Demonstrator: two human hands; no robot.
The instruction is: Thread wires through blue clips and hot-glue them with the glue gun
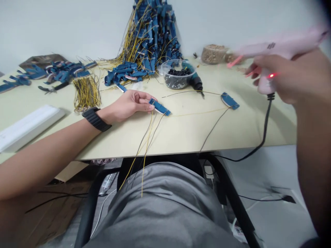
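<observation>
My left hand (128, 105), with a black wristband, rests on the table and pinches one end of a small blue board (160, 107) between its fingertips. Yellow and black wires (146, 137) run from that board over the table's front edge onto my lap. My right hand (287, 77) is raised at the right, wrapped round the grip of a pink glue gun (278, 46) with a red light lit; the nozzle points left, well above the table. A second blue board (230, 101) with its own wires lies apart to the right.
A tall heap of blue boards with yellow wires (151, 34) leans at the wall. A clear bowl of black parts (178, 74), a yellow wire bundle (86, 91), pliers (51, 88), a white box (26, 125) and the gun's black cord (263, 134) are on the beige table (232, 131).
</observation>
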